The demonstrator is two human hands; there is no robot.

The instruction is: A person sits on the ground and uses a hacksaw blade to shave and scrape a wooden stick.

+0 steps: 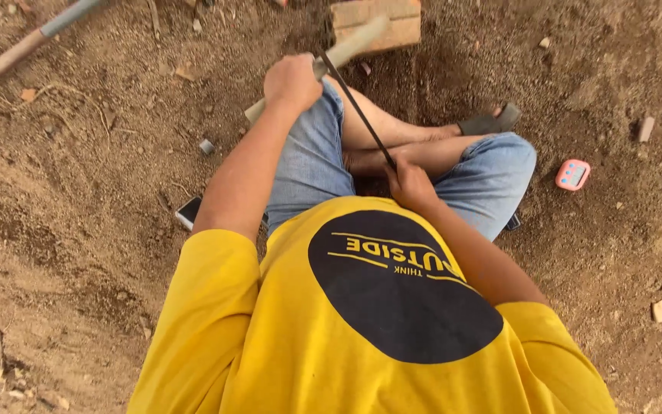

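I sit cross-legged on bare dirt in a yellow shirt and denim shorts. My left hand (292, 80) grips a pale wooden stick (352, 44), which slants up and rests on a brick (400, 27) ahead of my knees. A thin dark blade (358, 111) is held at its near end by my right hand (410, 184), just above my lap. The blade runs diagonally up to the stick and meets it beside my left hand.
A small pink device with a screen (573, 175) lies on the dirt to the right. A phone (189, 211) lies by my left thigh. A long pole (24, 44) crosses the top left corner. A dark sandal (490, 121) is on my foot; small stones are scattered around.
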